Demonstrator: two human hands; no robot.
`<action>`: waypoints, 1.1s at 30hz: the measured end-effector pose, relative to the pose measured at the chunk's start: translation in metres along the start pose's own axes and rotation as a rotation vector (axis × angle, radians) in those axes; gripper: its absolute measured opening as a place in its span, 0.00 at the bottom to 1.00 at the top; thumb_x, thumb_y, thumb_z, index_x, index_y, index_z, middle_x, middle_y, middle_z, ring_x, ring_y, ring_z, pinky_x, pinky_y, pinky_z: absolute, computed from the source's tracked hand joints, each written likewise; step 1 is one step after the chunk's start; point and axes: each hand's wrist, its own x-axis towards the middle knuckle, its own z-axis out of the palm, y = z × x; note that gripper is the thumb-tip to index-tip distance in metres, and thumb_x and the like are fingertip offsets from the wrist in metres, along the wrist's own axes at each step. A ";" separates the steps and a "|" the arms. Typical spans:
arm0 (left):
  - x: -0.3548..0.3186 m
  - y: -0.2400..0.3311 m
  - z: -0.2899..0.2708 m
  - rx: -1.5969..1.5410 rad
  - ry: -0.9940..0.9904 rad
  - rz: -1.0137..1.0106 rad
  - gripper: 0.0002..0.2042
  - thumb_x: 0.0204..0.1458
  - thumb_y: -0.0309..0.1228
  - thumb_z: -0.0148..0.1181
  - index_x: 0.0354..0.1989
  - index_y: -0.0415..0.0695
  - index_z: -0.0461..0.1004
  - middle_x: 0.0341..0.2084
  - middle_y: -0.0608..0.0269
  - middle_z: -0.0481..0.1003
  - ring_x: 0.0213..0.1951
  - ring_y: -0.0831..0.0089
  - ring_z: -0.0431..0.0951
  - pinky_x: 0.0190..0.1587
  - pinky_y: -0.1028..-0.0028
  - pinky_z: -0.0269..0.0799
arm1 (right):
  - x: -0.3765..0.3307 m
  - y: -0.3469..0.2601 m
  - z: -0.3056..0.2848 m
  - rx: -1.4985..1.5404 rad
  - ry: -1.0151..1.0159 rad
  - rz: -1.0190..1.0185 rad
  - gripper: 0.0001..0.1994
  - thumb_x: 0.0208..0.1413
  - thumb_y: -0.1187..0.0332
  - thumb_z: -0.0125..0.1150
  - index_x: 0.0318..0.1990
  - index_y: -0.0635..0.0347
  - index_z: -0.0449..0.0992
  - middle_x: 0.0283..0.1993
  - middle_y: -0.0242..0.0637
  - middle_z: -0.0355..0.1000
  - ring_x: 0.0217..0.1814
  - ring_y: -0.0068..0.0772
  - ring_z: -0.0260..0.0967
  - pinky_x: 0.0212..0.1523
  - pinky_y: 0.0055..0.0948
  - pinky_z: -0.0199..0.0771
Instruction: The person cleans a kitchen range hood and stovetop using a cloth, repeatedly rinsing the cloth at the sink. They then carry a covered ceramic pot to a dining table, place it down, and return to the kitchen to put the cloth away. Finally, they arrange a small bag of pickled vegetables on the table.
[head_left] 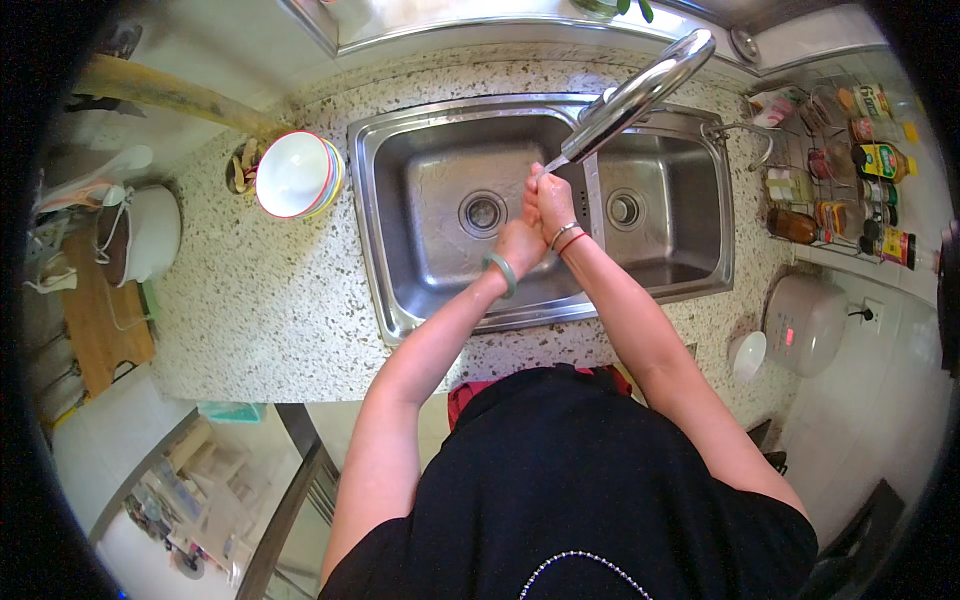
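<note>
Both of my hands are pressed together under the chrome tap (640, 95), over the large left basin (420, 170) of the steel sink. My left hand (522, 238), with a pale green bangle at its wrist, has its fingers stretched upward against the other hand and partly covered by it. My right hand (555, 202), with a metal bracelet and a red cord at the wrist, is curled around the left fingers. A thin stream from the spout meets the hands near their fingertips. I see no other object between them.
A stack of bowls (292, 175) stands left of the sink, near a white pot (155, 235) and a wooden board (105, 310). To the right are the smaller basin (680, 190), a wire rack of bottles (850, 175), a small white bowl (747, 354) and a pale box-shaped appliance (806, 325).
</note>
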 end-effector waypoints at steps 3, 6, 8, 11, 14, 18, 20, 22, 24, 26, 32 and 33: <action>-0.017 0.017 -0.028 -0.199 0.022 -0.105 0.30 0.47 0.40 0.63 0.58 0.48 0.58 0.37 0.51 0.77 0.30 0.53 0.79 0.29 0.55 0.76 | -0.005 -0.004 0.028 0.048 0.109 0.009 0.22 0.58 0.46 0.53 0.35 0.59 0.69 0.23 0.33 0.67 0.20 0.26 0.64 0.21 0.25 0.66; -0.058 0.058 -0.023 -0.850 -0.025 -0.177 0.25 0.46 0.28 0.66 0.50 0.41 0.60 0.30 0.64 0.72 0.26 0.74 0.75 0.22 0.73 0.77 | -0.048 -0.015 0.014 0.022 0.102 -0.030 0.26 0.58 0.43 0.51 0.45 0.60 0.72 0.33 0.35 0.71 0.32 0.28 0.69 0.31 0.26 0.70; -0.069 0.061 -0.026 -0.909 -0.078 -0.189 0.27 0.46 0.31 0.67 0.52 0.41 0.58 0.32 0.65 0.72 0.27 0.75 0.75 0.27 0.72 0.78 | -0.068 -0.024 0.004 -0.237 0.099 -0.021 0.27 0.59 0.44 0.50 0.49 0.62 0.70 0.37 0.36 0.72 0.37 0.27 0.69 0.35 0.26 0.70; -0.086 0.074 -0.036 -1.160 -0.244 -0.147 0.21 0.54 0.42 0.61 0.48 0.42 0.63 0.32 0.64 0.73 0.28 0.75 0.76 0.32 0.71 0.79 | -0.088 -0.034 -0.016 -0.320 0.013 -0.108 0.23 0.58 0.57 0.57 0.54 0.65 0.68 0.43 0.37 0.72 0.44 0.26 0.69 0.42 0.23 0.71; -0.090 0.078 -0.047 -1.336 -0.326 -0.131 0.22 0.57 0.50 0.51 0.47 0.43 0.69 0.33 0.62 0.75 0.33 0.71 0.76 0.40 0.69 0.77 | -0.123 -0.055 -0.008 -0.020 -0.084 -0.218 0.25 0.51 0.73 0.63 0.57 0.66 0.64 0.48 0.40 0.70 0.47 0.26 0.69 0.47 0.24 0.71; -0.080 0.094 -0.048 -1.322 -0.199 0.038 0.23 0.58 0.51 0.51 0.48 0.43 0.71 0.40 0.62 0.76 0.41 0.72 0.75 0.45 0.69 0.72 | -0.163 -0.062 -0.012 0.052 -0.140 -0.411 0.31 0.49 0.79 0.63 0.62 0.63 0.59 0.57 0.41 0.65 0.57 0.31 0.65 0.55 0.30 0.68; -0.077 0.105 -0.042 -1.190 -0.161 0.240 0.22 0.57 0.50 0.53 0.46 0.43 0.74 0.40 0.64 0.76 0.41 0.75 0.75 0.45 0.73 0.71 | -0.179 -0.059 -0.018 0.079 -0.131 -0.498 0.29 0.51 0.79 0.61 0.61 0.64 0.61 0.56 0.41 0.66 0.56 0.30 0.66 0.55 0.30 0.68; -0.097 0.154 -0.037 -1.005 -0.131 0.223 0.23 0.58 0.50 0.52 0.49 0.42 0.72 0.41 0.66 0.75 0.41 0.77 0.75 0.44 0.74 0.71 | -0.194 -0.062 -0.029 0.179 -0.029 -0.540 0.25 0.52 0.78 0.60 0.59 0.64 0.63 0.54 0.40 0.68 0.54 0.30 0.67 0.55 0.30 0.68; -0.109 0.174 -0.017 -0.779 -0.147 0.267 0.22 0.57 0.47 0.54 0.51 0.42 0.71 0.40 0.68 0.75 0.38 0.79 0.75 0.41 0.77 0.71 | -0.230 -0.066 -0.030 0.254 0.083 -0.572 0.19 0.53 0.78 0.59 0.54 0.69 0.66 0.48 0.39 0.72 0.48 0.27 0.71 0.49 0.25 0.72; -0.122 0.197 0.000 -0.685 -0.238 0.288 0.20 0.54 0.44 0.59 0.49 0.43 0.73 0.38 0.70 0.76 0.36 0.81 0.75 0.39 0.80 0.70 | -0.268 -0.069 -0.037 0.044 0.289 -0.657 0.16 0.54 0.76 0.60 0.50 0.68 0.70 0.45 0.37 0.73 0.44 0.25 0.71 0.46 0.23 0.72; -0.141 0.249 0.057 -1.071 -0.290 0.378 0.12 0.55 0.33 0.60 0.45 0.46 0.72 0.36 0.70 0.77 0.36 0.82 0.75 0.36 0.80 0.69 | -0.358 -0.066 -0.080 -0.367 0.732 -0.854 0.09 0.54 0.70 0.63 0.39 0.66 0.75 0.31 0.29 0.74 0.30 0.14 0.67 0.31 0.17 0.68; -0.152 0.257 0.069 -1.011 -0.317 0.398 0.11 0.55 0.33 0.60 0.45 0.46 0.72 0.36 0.70 0.77 0.36 0.81 0.75 0.37 0.80 0.70 | -0.370 -0.061 -0.081 -0.352 0.724 -0.878 0.09 0.53 0.70 0.63 0.38 0.66 0.75 0.30 0.29 0.73 0.30 0.14 0.67 0.31 0.17 0.68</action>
